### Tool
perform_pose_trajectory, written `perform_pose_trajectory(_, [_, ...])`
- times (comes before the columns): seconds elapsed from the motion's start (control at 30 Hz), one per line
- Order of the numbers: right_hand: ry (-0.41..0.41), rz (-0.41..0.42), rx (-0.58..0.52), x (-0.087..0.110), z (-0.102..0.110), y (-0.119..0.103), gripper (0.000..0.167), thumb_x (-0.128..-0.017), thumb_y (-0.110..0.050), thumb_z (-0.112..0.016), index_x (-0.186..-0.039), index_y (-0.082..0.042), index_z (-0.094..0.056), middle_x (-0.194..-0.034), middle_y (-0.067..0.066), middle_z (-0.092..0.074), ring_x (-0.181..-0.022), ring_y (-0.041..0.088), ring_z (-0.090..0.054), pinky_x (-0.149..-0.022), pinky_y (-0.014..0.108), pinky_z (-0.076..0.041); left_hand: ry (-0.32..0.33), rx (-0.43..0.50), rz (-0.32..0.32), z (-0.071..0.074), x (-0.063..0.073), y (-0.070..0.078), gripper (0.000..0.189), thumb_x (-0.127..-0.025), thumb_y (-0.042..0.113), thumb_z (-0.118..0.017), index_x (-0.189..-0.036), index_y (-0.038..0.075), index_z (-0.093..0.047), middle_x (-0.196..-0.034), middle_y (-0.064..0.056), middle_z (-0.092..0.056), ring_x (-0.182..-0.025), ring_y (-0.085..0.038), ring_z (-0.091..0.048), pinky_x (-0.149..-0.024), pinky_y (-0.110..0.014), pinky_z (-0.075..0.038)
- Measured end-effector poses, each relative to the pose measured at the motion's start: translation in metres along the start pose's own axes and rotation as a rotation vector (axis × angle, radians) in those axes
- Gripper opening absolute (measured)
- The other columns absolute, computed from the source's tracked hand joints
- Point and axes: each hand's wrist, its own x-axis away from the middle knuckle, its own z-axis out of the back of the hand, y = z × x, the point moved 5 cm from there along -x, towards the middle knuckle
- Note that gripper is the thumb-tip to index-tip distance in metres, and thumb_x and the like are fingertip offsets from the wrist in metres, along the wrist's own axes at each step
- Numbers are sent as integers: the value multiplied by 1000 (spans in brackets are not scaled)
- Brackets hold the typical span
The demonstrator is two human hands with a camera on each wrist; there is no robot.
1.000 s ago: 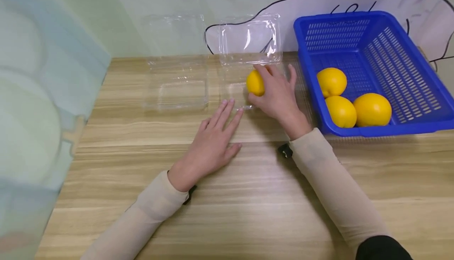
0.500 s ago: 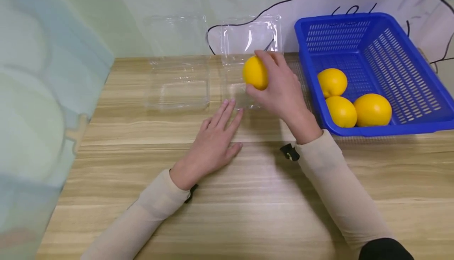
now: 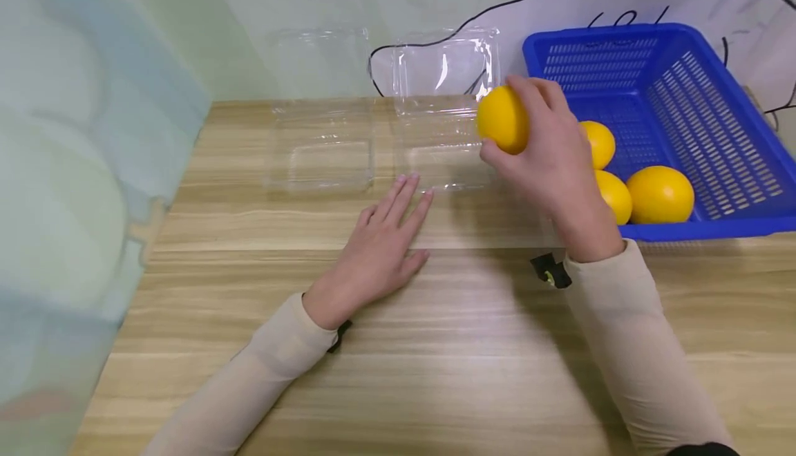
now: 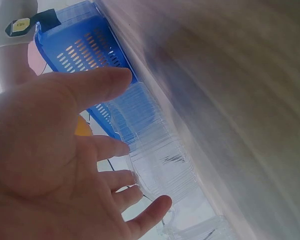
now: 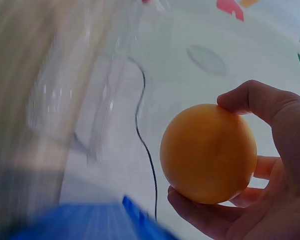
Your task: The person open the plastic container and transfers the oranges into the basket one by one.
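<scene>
In the head view my right hand [image 3: 553, 148] grips a yellow-orange orange [image 3: 504, 119] between thumb and fingers, raised above the table near the basket's left rim. The right wrist view shows the same orange [image 5: 208, 153] held from one side. My left hand [image 3: 376, 249] lies flat with straight fingers, its fingertips at the front edge of a clear plastic clamshell box [image 3: 444, 159] whose lid stands raised. The left wrist view has the left hand [image 4: 65, 155] with its fingers by the clear plastic. Nothing shows inside that box.
A second clear clamshell box [image 3: 323, 162] stands to the left, lid raised. At right, a blue basket [image 3: 703, 228] holds more oranges [image 3: 660, 195], partly hidden by the right hand. A printed backdrop [image 3: 249, 27] rises behind the wooden table [image 3: 435, 373].
My right hand has lifted the orange up out of the right-hand box and carried it right, toward the basket. The left hand has stayed in place.
</scene>
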Motion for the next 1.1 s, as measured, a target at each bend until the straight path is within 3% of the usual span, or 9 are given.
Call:
perform_pose_trajectory(0.17, [47, -45, 18, 7, 25, 22, 78, -93, -37, -69, -164, -21, -42, -161, 14, -44, -129, 43, -52, -100, 63, -39, 7, -4, -3, 0, 1, -1, 88, -104, 38, -67, -171, 12, -16, -179, -15, -1, -166, -29, 3, -122, -59, -33])
perform_pose_trajectory(0.4, [70, -132, 52, 12, 53, 53, 79, -95, -33, -70, -166, -17, -38, -162, 19, -43, -131, 47, -48, -103, 72, -45, 19, 0, -6, -2, 2, -3, 87, -104, 37, -67, -171, 12, -17, -179, -15, -1, -166, -29, 2, -122, -60, -33])
perform_pose_trajectory(0.67, [81, -237, 97, 15, 80, 87, 80, -99, -33, -67, -168, -15, -31, -164, 22, -39, -133, 49, -45, -104, 72, -46, 27, 0, -12, -3, 3, -2, 87, -104, 37, -67, -171, 11, -18, -179, -16, -2, -166, -29, 1, -122, -60, -33])
perform_pose_trajectory(1.1, [-4, -366, 81, 14, 83, 124, 85, -103, -37, -64, -171, -13, -19, -171, 25, -26, -140, 53, -38, -113, 73, -39, 26, -1, -15, -4, 1, -1, 87, -104, 36, -67, -171, 10, -17, -179, -16, 0, -166, -30, 1, -122, -62, -32])
